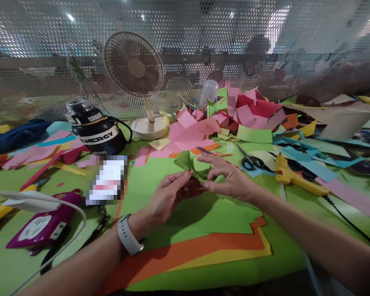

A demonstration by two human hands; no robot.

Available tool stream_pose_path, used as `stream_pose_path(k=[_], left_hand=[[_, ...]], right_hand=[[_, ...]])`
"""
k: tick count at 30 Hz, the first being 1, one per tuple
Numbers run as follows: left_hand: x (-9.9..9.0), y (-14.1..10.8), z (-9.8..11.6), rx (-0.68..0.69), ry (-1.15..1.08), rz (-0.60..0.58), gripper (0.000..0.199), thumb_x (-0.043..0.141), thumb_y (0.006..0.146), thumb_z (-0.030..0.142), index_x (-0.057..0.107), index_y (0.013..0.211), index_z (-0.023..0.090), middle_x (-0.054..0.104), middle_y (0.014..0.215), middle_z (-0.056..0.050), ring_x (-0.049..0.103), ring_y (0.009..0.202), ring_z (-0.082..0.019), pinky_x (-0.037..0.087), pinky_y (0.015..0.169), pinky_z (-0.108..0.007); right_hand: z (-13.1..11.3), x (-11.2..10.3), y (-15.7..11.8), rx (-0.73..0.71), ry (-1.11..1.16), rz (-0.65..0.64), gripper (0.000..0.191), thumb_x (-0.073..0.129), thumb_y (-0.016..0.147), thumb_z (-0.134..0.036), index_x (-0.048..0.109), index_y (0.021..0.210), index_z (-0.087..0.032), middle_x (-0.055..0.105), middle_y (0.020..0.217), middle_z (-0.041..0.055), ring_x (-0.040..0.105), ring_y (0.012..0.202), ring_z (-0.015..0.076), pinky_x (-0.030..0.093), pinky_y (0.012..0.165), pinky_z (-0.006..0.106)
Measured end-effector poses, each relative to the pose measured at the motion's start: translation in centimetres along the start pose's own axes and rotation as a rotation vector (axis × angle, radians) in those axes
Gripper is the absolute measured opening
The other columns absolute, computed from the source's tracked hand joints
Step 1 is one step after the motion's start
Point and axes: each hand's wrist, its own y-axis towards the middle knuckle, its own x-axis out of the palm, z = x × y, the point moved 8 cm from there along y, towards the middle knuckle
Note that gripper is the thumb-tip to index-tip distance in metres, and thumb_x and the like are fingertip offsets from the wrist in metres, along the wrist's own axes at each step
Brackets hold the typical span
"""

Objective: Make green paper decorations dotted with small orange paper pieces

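A small folded green paper piece (183,161), with pointed flaps, is held up in the middle of the view. My left hand (172,191) pinches its lower side between thumb and fingers; a pale watch band circles that wrist. At its right side, my right hand (226,176) has thumb and fingertips closed on the paper's edge, with other fingers curved above. Part of the paper is hidden behind the fingers. Below both hands lie green sheets (231,218), over orange paper (185,253) and yellow paper (234,255).
Black scissors (249,159) and a yellow glue gun (296,176) lie to the right. Pink scraps (191,131) pile up behind. At left stand a fan (135,68) and a black bottle (101,133), near a blurred phone (107,181) and a purple power strip (45,222) with cables.
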Motion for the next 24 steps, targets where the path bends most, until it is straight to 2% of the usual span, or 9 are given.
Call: stream_pose_path(k=[4,7,10,12,13,24], left_hand=[[-0.4,0.0,-0.1,-0.019,0.037,0.068,0.017,0.072,0.078,0.03,0.071,0.074,0.014,0.074,0.071,-0.003,0.07,0.071,-0.017,0.056,0.08,-0.034],[-0.3,0.0,-0.1,-0.023,0.051,0.074,0.018,0.074,0.076,0.031,0.071,0.076,0.014,0.074,0.07,-0.003,0.07,0.069,-0.017,0.056,0.078,-0.033],[-0.2,0.0,-0.3,-0.032,0.068,0.063,0.019,0.075,0.075,0.032,0.071,0.075,0.014,0.074,0.07,-0.003,0.07,0.068,-0.016,0.056,0.079,-0.032],[-0.3,0.0,-0.3,-0.035,0.073,0.069,0.019,0.075,0.074,0.032,0.071,0.074,0.014,0.074,0.069,-0.003,0.07,0.068,-0.016,0.056,0.08,-0.033],[-0.4,0.0,-0.3,-0.035,0.076,0.071,0.019,0.075,0.074,0.033,0.071,0.074,0.014,0.074,0.069,-0.002,0.07,0.068,-0.016,0.056,0.08,-0.033],[-0.5,0.1,-0.5,-0.042,0.066,0.061,0.018,0.073,0.077,0.031,0.07,0.075,0.014,0.074,0.07,-0.003,0.07,0.071,-0.017,0.055,0.082,-0.034]], right_hand=[[0.1,0.2,-0.1,0.051,0.037,-0.015,0.013,0.071,0.073,-0.026,0.066,0.063,-0.02,0.052,0.135,0.0063,0.037,0.133,0.0256,0.024,0.109,0.046],[0.1,0.4,0.0,0.068,0.079,-0.036,0.014,0.07,0.073,-0.025,0.064,0.062,-0.019,0.058,0.125,0.0066,0.046,0.124,0.0232,0.033,0.102,0.042],[0.1,0.8,0.0,0.079,0.097,-0.084,0.017,0.067,0.074,-0.026,0.061,0.06,-0.019,0.065,0.089,0.0038,0.059,0.093,0.0187,0.043,0.083,0.035],[0.2,1.0,-0.1,0.101,0.094,-0.1,0.018,0.066,0.075,-0.027,0.061,0.06,-0.019,0.059,0.069,-0.0011,0.055,0.069,0.0135,0.043,0.068,0.029],[0.3,1.0,-0.1,0.11,0.091,-0.098,0.018,0.066,0.075,-0.028,0.06,0.061,-0.018,0.056,0.065,-0.0027,0.052,0.063,0.0115,0.041,0.062,0.027],[1.0,1.2,-0.3,0.172,0.079,-0.131,0.02,0.063,0.076,-0.032,0.062,0.063,-0.017,0.052,0.056,-0.0043,0.043,0.055,0.0089,0.034,0.053,0.024]])
